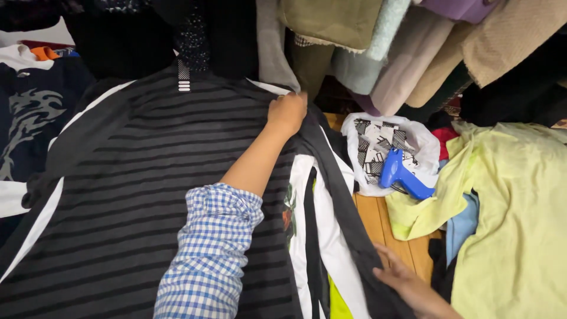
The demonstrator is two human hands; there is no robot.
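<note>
My left grip (287, 112) is clenched on the top right edge of the striped grey shirt (142, 195), which lies flat with its long axis running toward me. My right grip (407, 286) pinches its dark side edge lower down, nearer me, over the wooden floor (378, 221). A blue tagging gun (401, 175) lies well off to the right.

A white plastic bag (413, 142) holding black-and-white patterned cloth lies open on the wooden floor (378, 221).
</note>
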